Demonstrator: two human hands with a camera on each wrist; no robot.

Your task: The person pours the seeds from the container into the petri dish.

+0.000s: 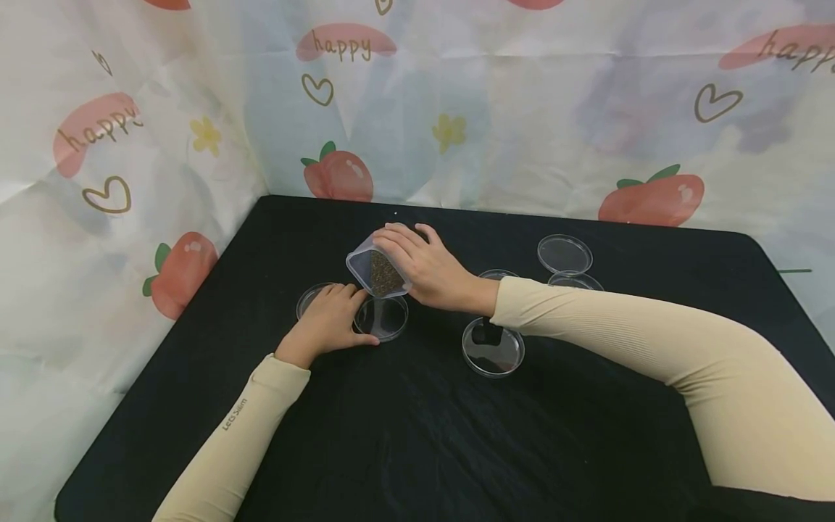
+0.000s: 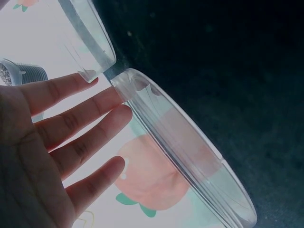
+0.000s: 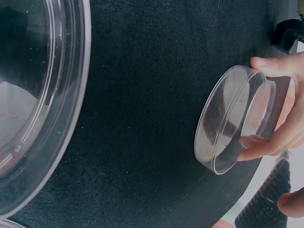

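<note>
My right hand grips a squarish clear plastic container and holds it tilted, its mouth showing. Fine brown-grey granules lie inside it. Beneath its lower edge, a clear petri dish rests on the black table. My left hand is at this dish, thumb and index finger spread at its rim, as the right wrist view also shows with the dish. A second petri dish is partly hidden behind the left hand. In the left wrist view, the fingers are extended close to a dish.
Another petri dish sits right of centre, with one partly behind the right wrist. Two more, an upper dish and a lower dish, stand farther back, the lower partly covered by the sleeve. A printed cloth hangs behind the table.
</note>
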